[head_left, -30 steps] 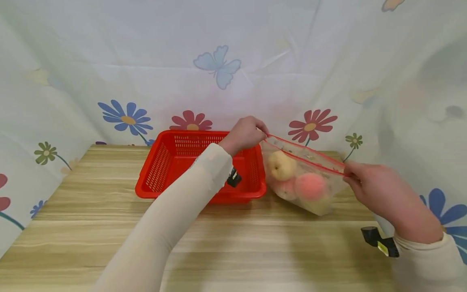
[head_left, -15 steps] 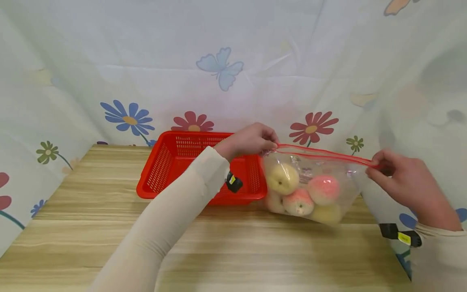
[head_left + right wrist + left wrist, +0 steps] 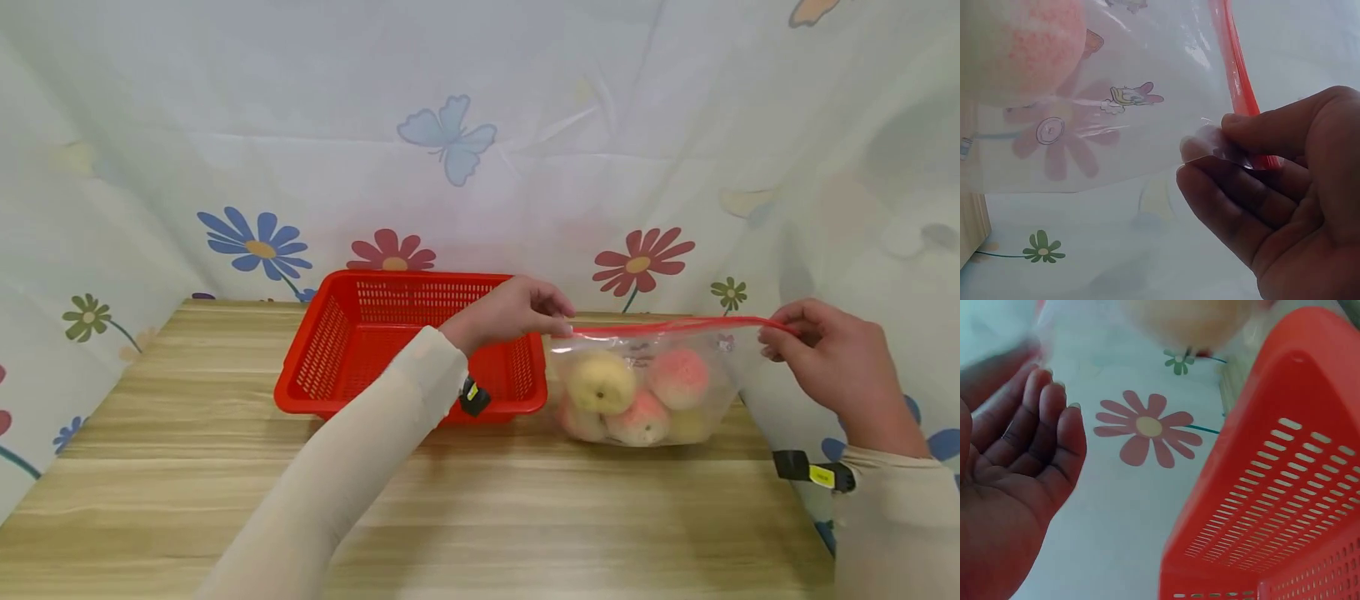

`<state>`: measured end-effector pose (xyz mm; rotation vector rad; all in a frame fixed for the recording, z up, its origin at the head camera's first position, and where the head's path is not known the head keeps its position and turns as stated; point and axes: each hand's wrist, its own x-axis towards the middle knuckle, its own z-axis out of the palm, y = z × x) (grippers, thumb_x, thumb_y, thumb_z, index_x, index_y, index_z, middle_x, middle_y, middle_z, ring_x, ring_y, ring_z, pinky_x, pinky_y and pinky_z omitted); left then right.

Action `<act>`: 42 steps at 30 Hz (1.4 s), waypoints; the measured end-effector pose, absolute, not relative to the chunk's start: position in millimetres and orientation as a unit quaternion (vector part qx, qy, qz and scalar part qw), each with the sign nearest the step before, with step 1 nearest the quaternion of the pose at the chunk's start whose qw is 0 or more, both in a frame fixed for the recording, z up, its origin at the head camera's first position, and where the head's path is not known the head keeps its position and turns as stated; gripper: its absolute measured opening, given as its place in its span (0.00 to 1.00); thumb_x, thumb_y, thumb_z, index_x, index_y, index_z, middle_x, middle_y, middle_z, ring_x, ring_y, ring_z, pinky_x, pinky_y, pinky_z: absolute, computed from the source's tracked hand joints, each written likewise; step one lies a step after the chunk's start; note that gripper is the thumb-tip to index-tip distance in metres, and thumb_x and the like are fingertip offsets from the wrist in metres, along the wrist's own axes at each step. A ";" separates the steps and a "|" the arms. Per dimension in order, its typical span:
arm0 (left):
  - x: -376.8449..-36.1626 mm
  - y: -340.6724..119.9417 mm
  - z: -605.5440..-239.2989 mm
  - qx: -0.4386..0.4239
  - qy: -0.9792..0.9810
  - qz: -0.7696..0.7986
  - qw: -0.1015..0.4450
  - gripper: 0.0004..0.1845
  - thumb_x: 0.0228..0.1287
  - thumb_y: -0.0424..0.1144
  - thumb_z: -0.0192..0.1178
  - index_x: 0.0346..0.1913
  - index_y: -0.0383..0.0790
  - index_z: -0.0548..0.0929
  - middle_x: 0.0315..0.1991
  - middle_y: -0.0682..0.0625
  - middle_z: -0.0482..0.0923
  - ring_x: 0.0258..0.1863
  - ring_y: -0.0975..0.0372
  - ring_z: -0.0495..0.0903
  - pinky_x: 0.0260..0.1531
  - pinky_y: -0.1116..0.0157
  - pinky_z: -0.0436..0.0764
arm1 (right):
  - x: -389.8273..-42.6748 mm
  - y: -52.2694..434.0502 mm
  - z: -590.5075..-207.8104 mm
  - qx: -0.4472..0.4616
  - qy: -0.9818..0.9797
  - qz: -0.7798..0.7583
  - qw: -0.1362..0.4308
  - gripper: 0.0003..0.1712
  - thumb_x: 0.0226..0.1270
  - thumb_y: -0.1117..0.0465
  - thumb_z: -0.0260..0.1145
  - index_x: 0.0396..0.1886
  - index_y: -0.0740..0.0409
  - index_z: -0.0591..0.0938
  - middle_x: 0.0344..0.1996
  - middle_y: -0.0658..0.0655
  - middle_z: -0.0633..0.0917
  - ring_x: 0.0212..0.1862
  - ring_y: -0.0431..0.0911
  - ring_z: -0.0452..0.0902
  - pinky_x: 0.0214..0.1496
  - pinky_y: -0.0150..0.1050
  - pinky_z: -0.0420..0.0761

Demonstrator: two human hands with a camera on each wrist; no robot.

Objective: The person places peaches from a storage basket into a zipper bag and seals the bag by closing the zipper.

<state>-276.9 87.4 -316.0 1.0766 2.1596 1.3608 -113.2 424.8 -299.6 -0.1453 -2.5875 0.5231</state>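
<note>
A clear bag (image 3: 645, 387) with a red zip strip (image 3: 667, 327) sits on the wooden table (image 3: 480, 500), right of centre and just right of a red basket (image 3: 360, 350). The bag's bottom rests on the table while its top is stretched flat between two hands.

The left hand (image 3: 517, 310) reaches across the basket's right end and pinches the left end of the strip between thumb and fingertips. In the left wrist view the fingers (image 3: 1054, 425) lie together, slightly curved, and the pinch itself is out of frame; the basket wall (image 3: 1285, 506) fills the right of that view.

The right hand (image 3: 832, 367) holds the right end of the strip, at the far right of the table. In the right wrist view the thumb and fingers (image 3: 1235, 181) are clamped on the clear plastic just beside the strip (image 3: 1241, 81), with a cartoon print (image 3: 1129, 97) on the bag to their left.

Inside the bag lie several round fruits: a yellow one (image 3: 600, 382) at left, a pink one (image 3: 678, 377) at right, and more under them, one pink and yellow (image 3: 641, 421). They touch each other and press against the plastic.

The basket holds nothing that can be seen. Behind the table hangs a pale curtain (image 3: 480, 150) printed with flowers and a butterfly (image 3: 446, 133). A black strap (image 3: 472, 396) sits on the left wrist, and one with a yellow tag (image 3: 813, 471) on the right.
</note>
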 end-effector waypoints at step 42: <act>-213.0 120.5 -321.7 0.369 0.714 0.562 0.194 0.10 0.67 0.40 0.60 0.32 0.37 0.85 0.28 0.45 0.82 0.26 0.57 0.84 0.35 0.64 0.87 | -97.7 364.7 -283.6 0.041 -0.932 0.204 0.296 0.13 0.66 0.64 0.59 0.47 0.61 0.82 0.48 0.65 0.82 0.49 0.60 0.75 0.36 0.42 0.74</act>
